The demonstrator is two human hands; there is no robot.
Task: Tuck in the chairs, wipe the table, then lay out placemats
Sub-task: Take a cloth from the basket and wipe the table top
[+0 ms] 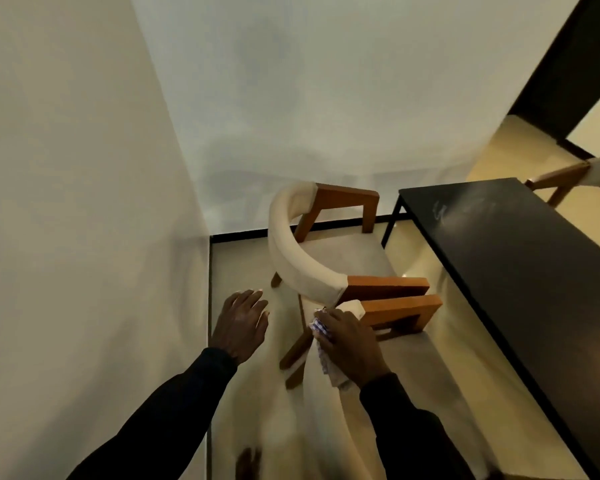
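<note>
A black table [520, 258] runs along the right. Left of it stand two chairs with cream curved backs and wooden arms: a far chair [298, 244] near the wall, and a near chair [400, 308] whose wooden arm shows just below it. My right hand [352, 344] rests on the near chair's cream backrest end and holds a blue-and-white checked cloth [326, 355] that hangs down. My left hand [241, 323] hovers over the floor left of the chairs, fingers apart, holding nothing. The near chair's seat is largely hidden and blurred below my arms.
Cream walls close in on the left [84, 202] and ahead, with a dark skirting strip [243, 235]. A third chair [568, 178] shows beyond the table's far side. The tabletop carries pale smudges [444, 213]. A dark door frame [561, 74] stands at the upper right.
</note>
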